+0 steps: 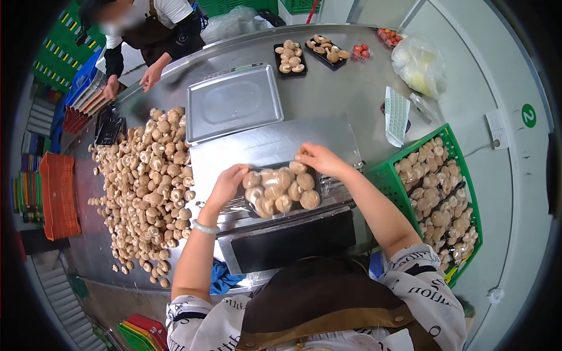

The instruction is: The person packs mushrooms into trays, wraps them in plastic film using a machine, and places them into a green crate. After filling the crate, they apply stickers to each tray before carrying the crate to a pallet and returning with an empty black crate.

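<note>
In front of me is a black tray of brown mushrooms [283, 188], with shiny clear plastic film over it. At the tray's upper left corner, the fingers of my left hand [227, 186] are closed on the film edge. My right hand [319, 159] pinches the film by the upper right corner. The tray is over the near part of a metal wrapping machine [246, 153], whose black panel [293, 241] lies nearer to me. Beyond my hands, a flat metal pan [234, 104] rests on the machine.
Loose mushrooms [146, 181] are heaped on the left. A green crate [395, 193] of packed mushrooms stands right. Two mushroom trays [291, 58], tomatoes [361, 52], a plastic bag [418, 65] and a keypad [396, 117] lie farther back. A co-worker [155, 29] stands across the table.
</note>
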`<action>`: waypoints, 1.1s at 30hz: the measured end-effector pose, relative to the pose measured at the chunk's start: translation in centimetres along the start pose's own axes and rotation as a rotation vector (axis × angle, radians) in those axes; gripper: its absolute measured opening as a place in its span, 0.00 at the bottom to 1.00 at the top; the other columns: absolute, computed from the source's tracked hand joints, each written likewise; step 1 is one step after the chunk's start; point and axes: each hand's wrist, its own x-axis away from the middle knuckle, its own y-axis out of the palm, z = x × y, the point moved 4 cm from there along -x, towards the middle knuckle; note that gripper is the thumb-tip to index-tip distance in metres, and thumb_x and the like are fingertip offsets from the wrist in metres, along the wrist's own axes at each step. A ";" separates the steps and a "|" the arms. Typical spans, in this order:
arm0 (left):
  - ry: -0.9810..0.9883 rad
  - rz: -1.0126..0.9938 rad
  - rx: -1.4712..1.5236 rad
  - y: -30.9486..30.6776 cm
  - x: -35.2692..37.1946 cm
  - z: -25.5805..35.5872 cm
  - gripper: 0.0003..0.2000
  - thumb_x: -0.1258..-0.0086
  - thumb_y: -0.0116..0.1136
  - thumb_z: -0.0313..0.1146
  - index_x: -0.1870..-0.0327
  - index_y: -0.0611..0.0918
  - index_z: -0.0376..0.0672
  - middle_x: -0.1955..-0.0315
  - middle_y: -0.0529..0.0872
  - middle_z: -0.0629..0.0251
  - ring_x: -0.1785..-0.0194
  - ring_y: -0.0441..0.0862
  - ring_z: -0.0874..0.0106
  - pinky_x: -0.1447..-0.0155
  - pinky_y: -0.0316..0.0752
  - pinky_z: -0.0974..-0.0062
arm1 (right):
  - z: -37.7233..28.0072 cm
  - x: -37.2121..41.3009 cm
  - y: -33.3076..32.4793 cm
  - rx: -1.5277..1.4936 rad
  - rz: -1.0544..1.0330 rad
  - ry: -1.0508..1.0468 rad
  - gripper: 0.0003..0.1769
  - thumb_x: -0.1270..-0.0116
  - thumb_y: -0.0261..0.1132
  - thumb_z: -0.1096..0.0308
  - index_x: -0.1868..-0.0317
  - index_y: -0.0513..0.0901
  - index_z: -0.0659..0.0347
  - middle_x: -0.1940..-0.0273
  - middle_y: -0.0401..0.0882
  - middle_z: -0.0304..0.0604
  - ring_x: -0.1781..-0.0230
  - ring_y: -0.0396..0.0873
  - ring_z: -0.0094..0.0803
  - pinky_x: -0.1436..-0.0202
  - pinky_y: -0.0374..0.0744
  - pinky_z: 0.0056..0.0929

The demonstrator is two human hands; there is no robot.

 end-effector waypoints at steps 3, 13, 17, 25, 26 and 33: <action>0.115 0.058 -0.138 0.5 1.1 -2.4 0.19 0.21 0.46 0.42 0.54 0.79 0.31 0.66 0.82 0.62 0.62 0.74 0.73 0.51 0.71 0.73 | 0.9 2.6 0.8 -0.040 0.024 -0.014 0.21 0.30 0.61 0.53 0.56 0.80 0.66 0.57 0.81 0.50 0.56 0.79 0.42 0.50 0.75 0.35; 0.283 0.204 -0.252 0.8 1.7 -2.1 0.21 0.21 0.43 0.42 0.65 0.77 0.29 0.74 0.77 0.48 0.68 0.72 0.58 0.57 0.69 0.65 | 1.5 5.0 1.9 0.092 0.267 -0.174 0.20 0.26 0.56 0.55 0.58 0.79 0.67 0.59 0.80 0.57 0.56 0.78 0.50 0.52 0.75 0.40; 0.525 0.436 -0.332 2.1 7.1 3.4 0.19 0.22 0.43 0.39 0.68 0.75 0.31 0.78 0.72 0.47 0.75 0.65 0.54 0.65 0.67 0.64 | -2.8 8.5 0.9 -0.046 0.488 -0.300 0.18 0.25 0.55 0.57 0.61 0.75 0.67 0.72 0.77 0.57 0.69 0.78 0.53 0.65 0.73 0.42; 0.211 0.345 -0.105 5.0 17.7 4.0 0.20 0.21 0.45 0.39 0.71 0.78 0.33 0.83 0.71 0.72 0.76 0.63 0.83 0.73 0.61 0.77 | -7.5 18.0 0.3 -0.115 0.316 -0.204 0.19 0.25 0.54 0.57 0.63 0.75 0.67 0.75 0.74 0.57 0.73 0.74 0.53 0.68 0.71 0.39; 0.169 0.313 -0.078 5.6 17.9 2.0 0.20 0.20 0.45 0.40 0.70 0.79 0.32 0.82 0.72 0.73 0.75 0.64 0.83 0.72 0.61 0.77 | -6.2 18.7 1.1 -0.134 0.278 -0.167 0.20 0.25 0.54 0.56 0.64 0.75 0.67 0.73 0.75 0.58 0.71 0.75 0.55 0.67 0.71 0.40; 0.137 0.399 -0.455 8.9 13.2 -10.2 0.17 0.25 0.52 0.40 0.67 0.80 0.32 0.74 0.77 0.38 0.72 0.76 0.47 0.65 0.70 0.59 | 7.2 18.0 9.5 0.031 0.302 0.059 0.22 0.27 0.55 0.51 0.61 0.77 0.67 0.68 0.81 0.61 0.63 0.79 0.58 0.62 0.76 0.47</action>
